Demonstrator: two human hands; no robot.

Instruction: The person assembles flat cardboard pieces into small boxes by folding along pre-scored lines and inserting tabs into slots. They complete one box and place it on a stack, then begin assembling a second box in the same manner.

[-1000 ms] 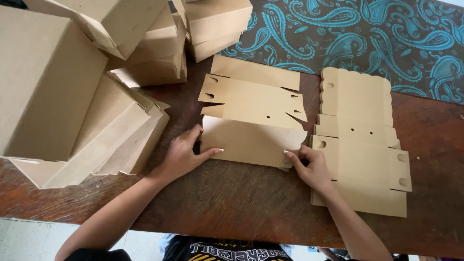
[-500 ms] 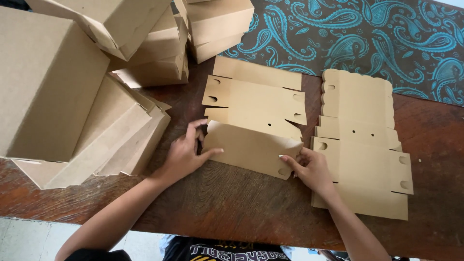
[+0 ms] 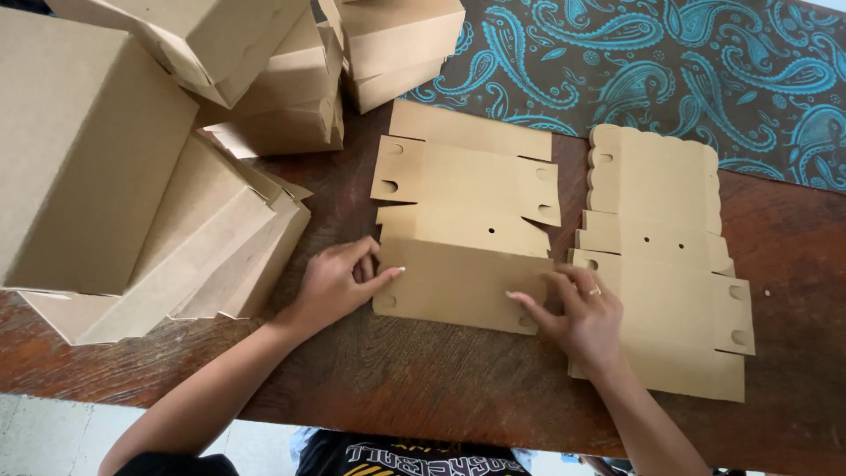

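Now we press both hands, left hand [image 3: 339, 284] and right hand [image 3: 582, 313], fingers spread, onto the flat brown die-cut cardboard blank [image 3: 463, 282]: light, stiff, creasable; take its front flap's ends.

Looks like a home turned small packing workplace, not a factory. Dark, worn wooden worktop [image 3: 423, 397] with scuffed grain, like a dining table. At 1 o'clock, draped with a brown cloth [image 3: 670, 70] printed in turquoise paisley, a household touch. At 9 to 11 o'clock, piled with folded-up brown cardboard boxes [image 3: 97, 167], stacked loosely and leaning on one another. At centre and 3 o'clock, laid with flat die-cut cardboard sheets [image 3: 467, 185], one pile with a scalloped edge [image 3: 656, 176]. No machines or tools, only bare hands on the sheets. At 7 o'clock, beyond the worktop edge, a strip of pale floor [image 3: 53, 432].
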